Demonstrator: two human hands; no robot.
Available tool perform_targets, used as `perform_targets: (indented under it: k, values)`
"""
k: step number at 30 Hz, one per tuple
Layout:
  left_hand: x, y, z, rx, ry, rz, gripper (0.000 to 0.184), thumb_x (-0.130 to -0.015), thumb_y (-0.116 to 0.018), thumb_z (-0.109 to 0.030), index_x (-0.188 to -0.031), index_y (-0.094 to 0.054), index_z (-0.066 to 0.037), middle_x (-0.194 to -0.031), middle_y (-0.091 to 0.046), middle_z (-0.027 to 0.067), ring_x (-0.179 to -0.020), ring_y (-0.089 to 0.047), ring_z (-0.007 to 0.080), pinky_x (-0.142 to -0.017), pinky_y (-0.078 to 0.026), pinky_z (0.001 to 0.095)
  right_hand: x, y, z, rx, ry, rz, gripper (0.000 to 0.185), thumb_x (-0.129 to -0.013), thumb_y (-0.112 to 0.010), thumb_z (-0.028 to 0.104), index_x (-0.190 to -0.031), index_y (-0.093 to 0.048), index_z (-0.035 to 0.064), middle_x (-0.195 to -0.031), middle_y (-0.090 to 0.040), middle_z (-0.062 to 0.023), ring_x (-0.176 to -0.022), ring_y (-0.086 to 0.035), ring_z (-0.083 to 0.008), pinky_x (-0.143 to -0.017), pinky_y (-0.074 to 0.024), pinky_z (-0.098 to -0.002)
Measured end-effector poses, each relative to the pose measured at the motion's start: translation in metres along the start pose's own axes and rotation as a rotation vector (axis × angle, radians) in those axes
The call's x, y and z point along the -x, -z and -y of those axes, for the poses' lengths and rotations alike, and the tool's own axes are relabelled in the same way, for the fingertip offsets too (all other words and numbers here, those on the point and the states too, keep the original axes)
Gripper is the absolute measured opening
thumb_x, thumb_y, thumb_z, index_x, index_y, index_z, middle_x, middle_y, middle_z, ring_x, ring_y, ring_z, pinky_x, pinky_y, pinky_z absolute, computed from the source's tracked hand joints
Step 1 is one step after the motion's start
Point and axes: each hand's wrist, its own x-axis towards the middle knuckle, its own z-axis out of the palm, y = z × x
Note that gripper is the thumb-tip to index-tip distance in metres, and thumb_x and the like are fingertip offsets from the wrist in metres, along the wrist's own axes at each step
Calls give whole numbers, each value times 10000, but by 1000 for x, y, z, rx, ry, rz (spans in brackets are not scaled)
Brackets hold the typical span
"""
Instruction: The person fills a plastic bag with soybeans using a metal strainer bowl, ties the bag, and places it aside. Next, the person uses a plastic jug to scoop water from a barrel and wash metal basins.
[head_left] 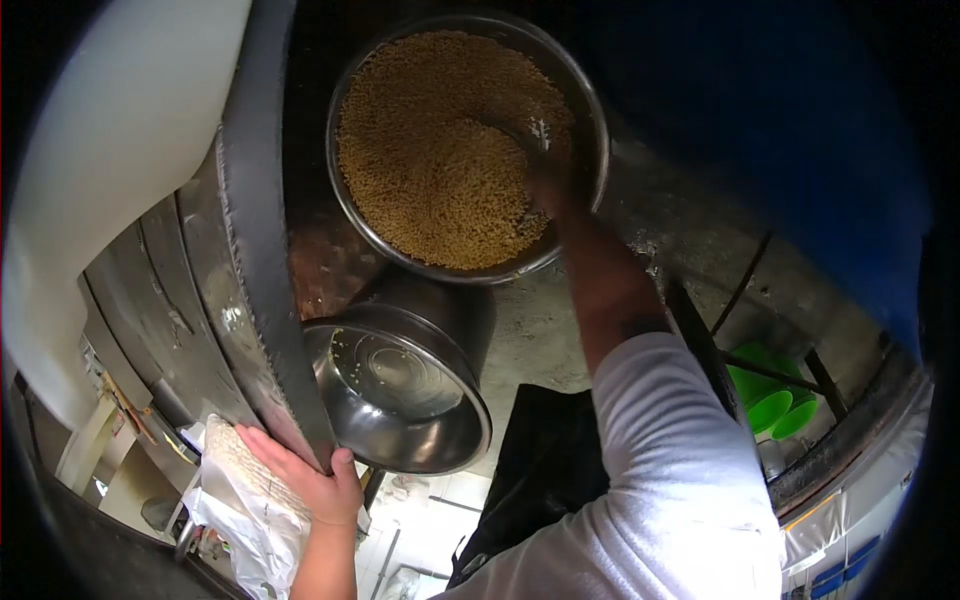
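Note:
My right hand reaches into a round metal basin of small yellow beans, probably soybeans. It is at the basin's right side, dark and blurred, and its fingers cannot be made out. A patch of bare metal shows beside it among the beans. My left hand lies against the lower end of a large metal vat's edge. Its fingers stretch along the outer side, while the thumb points up on the other side of the edge.
Below the basin, a tilted metal pot has a few beans stuck inside. A white bag sits near my left hand. Green buckets lie at right behind dark bars. Blue material fills the upper right.

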Motion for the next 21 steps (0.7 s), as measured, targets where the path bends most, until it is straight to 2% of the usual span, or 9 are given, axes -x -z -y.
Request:
perform_targets:
  k: [2, 3, 5, 6, 8, 11, 14, 17, 21]
  values:
    - [-1, 0, 1, -17, 12, 19, 1150, -944, -527, -723, -1605, -55, 92, -1644, -62, 392, -1535, -86, 547, -1226, -113, 618, -31, -19, -53, 213, -339, 89, 486, -975, -600, 118, -1436, -498, 5, -1075, -641, -186, -925, -621, -318, -813, -500, -602]
    - [-1, 2, 3, -26, 13, 11, 1150, -944, -527, -723, -1605, -55, 92, -1644, -62, 392, -1535, -86, 547, -1226, -113, 618, -33, -26, -74, 207, -329, 94, 486, -975, -600, 118, -1436, -498, 5, -1075, -641, -186, -925, -621, -318, -813, -500, -602]
    - [0, 0, 3, 28, -20, -9, 1084, -960, -569, -618, -1598, -78, 107, -1661, -61, 364, -1554, -71, 508, -1250, -73, 568, -28, -25, -98, -226, -454, 30, 292, -967, -612, 127, -1201, -598, -48, -993, -619, -174, -870, -605, -274, -897, -176, -432]
    - [1, 1, 3, 36, -18, -14, 1084, -960, -569, -618, -1598, -78, 107, -1661, -61, 364, -1554, -71, 508, -1250, -73, 568, -4, -23, -73, -218, -450, 25, 292, -967, -612, 127, -1201, -598, -48, -993, -619, -174, -870, -605, -274, -897, -176, -432]
    - [-1, 4, 1, 55, -23, 4, 1070, -949, -625, -556, -1602, -84, 97, -1660, -60, 366, -1550, -75, 516, -1247, -97, 576, 56, -19, 11, -362, -351, -181, 220, -941, -655, 121, -1073, -649, -54, -983, -605, -162, -880, -620, -259, -801, -530, -421]
    - [-3, 5, -2, 39, -24, -64, 1075, -921, -657, -569, -1601, -141, 85, -1637, -111, 388, -1511, -163, 554, -1218, -162, 616, 66, -12, -4, -445, -378, -222, 227, -886, -703, 105, -1060, -666, -37, -994, -636, -144, -886, -636, -260, -793, -539, -461]
    - [-3, 6, -4, 10, -4, -129, 1099, -885, -667, -632, -1602, -202, 59, -1615, -179, 396, -1465, -248, 578, -1189, -207, 649, 131, 28, 7, -48, 123, 51, 290, -817, -690, 22, -1100, -665, -33, -1010, -665, -118, -906, -653, -257, -808, -548, -432]
    - [-2, 11, -8, -27, 56, -112, 1075, -878, -679, -616, -1612, -216, 19, -1641, -183, 346, -1483, -246, 547, -1198, -198, 636, 207, 38, 115, -671, -187, -51, 395, -778, -644, -20, -1173, -646, -25, -1045, -669, -130, -950, -658, -288, -828, -542, -428]
    - [1, 8, -2, 11, 99, -183, 1032, -888, -679, -607, -1613, -240, -18, -1640, -200, 339, -1490, -240, 532, -1190, -202, 657, 292, 57, 183, -626, -92, -46, 449, -756, -599, -62, -1204, -627, -50, -1062, -670, -150, -976, -661, -306, -833, -546, -407]
